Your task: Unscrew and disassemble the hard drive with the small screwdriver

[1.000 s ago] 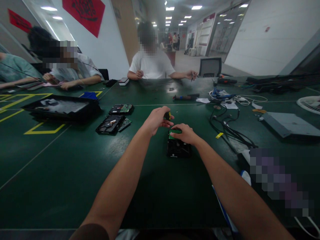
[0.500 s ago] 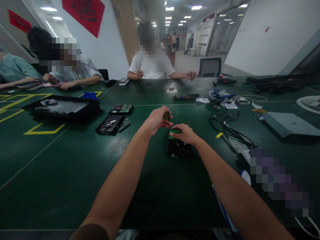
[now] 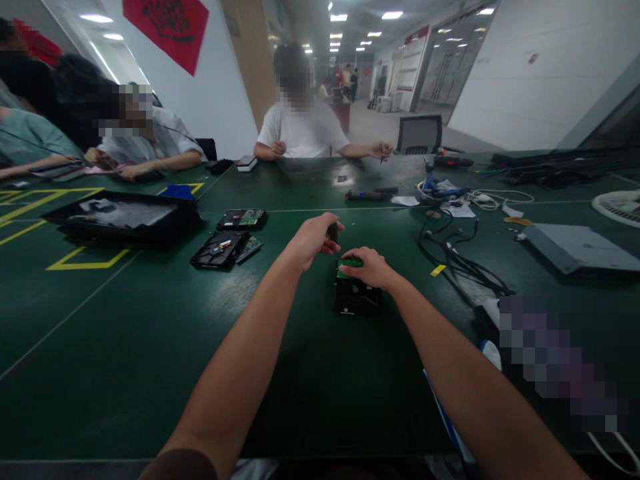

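Note:
A black hard drive [image 3: 356,297] lies flat on the dark green table [image 3: 125,333] in front of me, with a green circuit board [image 3: 350,264] at its far end. My right hand [image 3: 369,265] rests on that end, fingers curled over the green board. My left hand [image 3: 314,238] hovers just above and left of the drive, closed round the dark handle of a small screwdriver [image 3: 333,231] that points down at the drive. The tool's tip is hidden behind my fingers.
Two more opened drives [image 3: 220,249] [image 3: 243,217] and a black tray [image 3: 120,217] lie to the left. Cables [image 3: 453,257], a grey flat box [image 3: 575,248] and a white fan [image 3: 617,205] sit to the right. Other people sit along the far and left edges.
My left hand has turned slightly on the screwdriver, so the yellow mark on its handle no longer shows. The right hand and the drive stay put.

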`<state>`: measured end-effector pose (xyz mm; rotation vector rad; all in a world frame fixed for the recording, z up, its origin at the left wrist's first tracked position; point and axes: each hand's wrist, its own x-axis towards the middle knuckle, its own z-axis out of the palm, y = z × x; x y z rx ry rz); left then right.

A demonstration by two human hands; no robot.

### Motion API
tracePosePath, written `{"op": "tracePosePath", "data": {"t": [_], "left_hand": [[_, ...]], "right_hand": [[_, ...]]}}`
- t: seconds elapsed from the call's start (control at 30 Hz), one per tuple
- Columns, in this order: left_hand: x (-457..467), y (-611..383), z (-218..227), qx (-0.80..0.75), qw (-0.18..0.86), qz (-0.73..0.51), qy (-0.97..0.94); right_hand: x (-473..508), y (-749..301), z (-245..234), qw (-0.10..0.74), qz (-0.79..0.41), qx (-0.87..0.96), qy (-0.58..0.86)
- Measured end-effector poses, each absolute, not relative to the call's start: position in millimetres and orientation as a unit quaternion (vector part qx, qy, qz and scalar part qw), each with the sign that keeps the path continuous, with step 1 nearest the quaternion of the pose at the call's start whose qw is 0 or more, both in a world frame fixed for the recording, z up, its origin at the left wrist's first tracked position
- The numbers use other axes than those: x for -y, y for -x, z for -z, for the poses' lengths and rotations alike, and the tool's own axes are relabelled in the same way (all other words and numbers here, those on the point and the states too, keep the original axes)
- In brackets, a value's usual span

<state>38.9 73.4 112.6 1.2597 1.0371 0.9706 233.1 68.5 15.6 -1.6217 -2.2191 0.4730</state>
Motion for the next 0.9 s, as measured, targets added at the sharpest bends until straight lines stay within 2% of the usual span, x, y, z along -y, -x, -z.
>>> {"op": "tracePosePath", "data": {"t": [0.1,0.33,0.57,0.8,0.9], "left_hand": [[-72.4,-37.6,-113.4,-0.447,0.558,-0.419,-0.559],[-69.7,-40.8,-114.3,-0.402,0.639,-0.4,-0.52],[-72.8,-37.6,-113.6,-0.458,0.549,-0.419,-0.559],[-70.9,-41.5,-114.8,-0.429,0.6,-0.409,-0.538],[-73.8,-40.3,-112.3,-0.448,0.568,-0.419,-0.549]], "right_hand": [[-67.8,-233.0,-17.0,0.172,-0.17,0.782,0.575],[-68.4,-233.5,-16.2,0.172,-0.164,0.782,0.576],[-68.4,-232.5,-16.3,0.173,-0.169,0.782,0.574],[-68.6,-233.4,-16.9,0.172,-0.172,0.785,0.57],[-69.2,-234.0,-15.7,0.174,-0.171,0.785,0.569]]}}
